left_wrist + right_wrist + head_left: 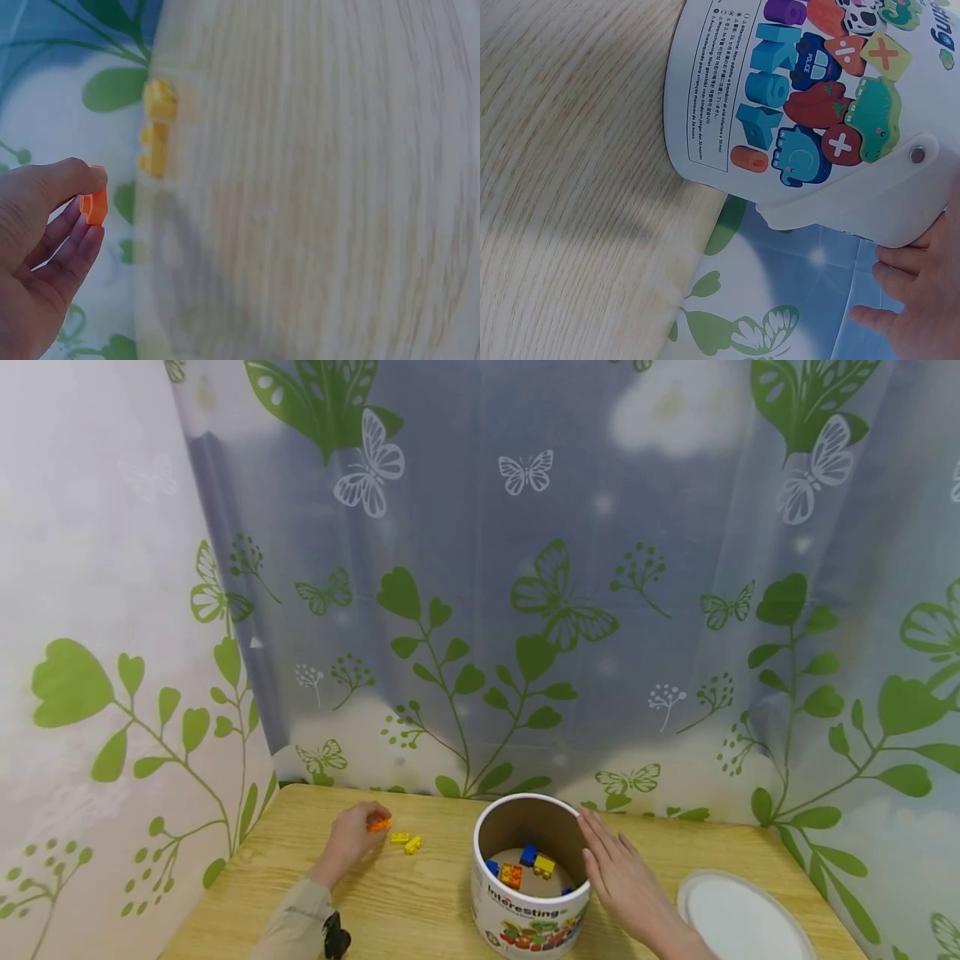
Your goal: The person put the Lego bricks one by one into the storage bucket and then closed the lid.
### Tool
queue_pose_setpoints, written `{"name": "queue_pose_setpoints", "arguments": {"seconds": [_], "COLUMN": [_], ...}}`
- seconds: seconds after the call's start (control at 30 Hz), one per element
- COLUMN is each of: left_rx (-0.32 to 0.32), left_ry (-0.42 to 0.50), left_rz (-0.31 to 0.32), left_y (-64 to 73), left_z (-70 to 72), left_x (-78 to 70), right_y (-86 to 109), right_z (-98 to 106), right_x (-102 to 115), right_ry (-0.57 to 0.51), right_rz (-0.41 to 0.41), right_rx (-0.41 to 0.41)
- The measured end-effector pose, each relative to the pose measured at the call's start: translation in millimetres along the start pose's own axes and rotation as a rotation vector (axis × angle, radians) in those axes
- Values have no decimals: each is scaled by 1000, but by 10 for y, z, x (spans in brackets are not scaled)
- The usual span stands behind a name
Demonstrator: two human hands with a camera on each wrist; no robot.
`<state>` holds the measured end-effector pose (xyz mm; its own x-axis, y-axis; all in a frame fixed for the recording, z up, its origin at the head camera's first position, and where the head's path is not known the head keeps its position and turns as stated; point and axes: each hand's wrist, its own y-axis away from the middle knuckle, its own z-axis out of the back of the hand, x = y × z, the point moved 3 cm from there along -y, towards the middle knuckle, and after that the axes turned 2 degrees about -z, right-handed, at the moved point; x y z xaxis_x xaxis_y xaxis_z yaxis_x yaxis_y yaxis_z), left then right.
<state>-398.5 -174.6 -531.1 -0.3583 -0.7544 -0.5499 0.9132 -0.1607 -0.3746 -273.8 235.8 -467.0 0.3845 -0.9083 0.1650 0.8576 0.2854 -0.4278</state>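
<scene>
My left hand (349, 842) pinches an orange toy brick (380, 825) between thumb and fingertips, over the far left part of the table. In the left wrist view the brick (94, 204) shows edge-on, gripped at its top and bottom. Two yellow bricks (400, 838) lie just right of that hand. My right hand (626, 881) lies with straight fingers against the right side of a white bucket (483, 881), fingertips at its rim. Inside the bucket are several blue, yellow and orange bricks (511, 876). The right wrist view shows the bucket's printed wall (705, 45) beside the right fingers (900, 259).
A round white lid (742, 917) lies on the wooden table (420, 902), to the right of the right forearm. A patterned curtain (465, 610) with leaves and butterflies hangs behind the table. The bucket has a white strap handle (840, 184) on its side.
</scene>
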Motion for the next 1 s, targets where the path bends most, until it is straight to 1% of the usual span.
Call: {"name": "queue_pose_setpoints", "arguments": {"seconds": [0.1, 0.2, 0.33, 0.4, 0.53, 0.73, 0.9, 1.0], "left_rx": [-16, -48, -74, -74, -79, -79, -79, -68], "left_ry": [13, 16, 44, 65, 77, 106, 121, 132], "left_rz": [-20, -57, -90, -99, -156, -203, -257, -295], "left_y": [-19, -36, -28, -17, 4, 21, 6, -9], "left_z": [24, 53, 96, 116, 165, 199, 193, 165], "left_x": [-105, -219, -386, -476, -673, -913, -1133, -1276], "right_y": [1, 4, 5, 2, -3, 3, 1, -2], "right_z": [-7, -11, -8, -7, -9, -6, 0, -1], "right_x": [-8, -16, -15, -12, -9, -5, 0, 0], "right_ry": [0, -1, -6, -8, -9, -7, -12, -9], "right_rz": [1, -1, -6, -8, -9, -5, -7, -8], "right_rx": [-1, -3, 0, 5, 8, -4, 1, 3]}}
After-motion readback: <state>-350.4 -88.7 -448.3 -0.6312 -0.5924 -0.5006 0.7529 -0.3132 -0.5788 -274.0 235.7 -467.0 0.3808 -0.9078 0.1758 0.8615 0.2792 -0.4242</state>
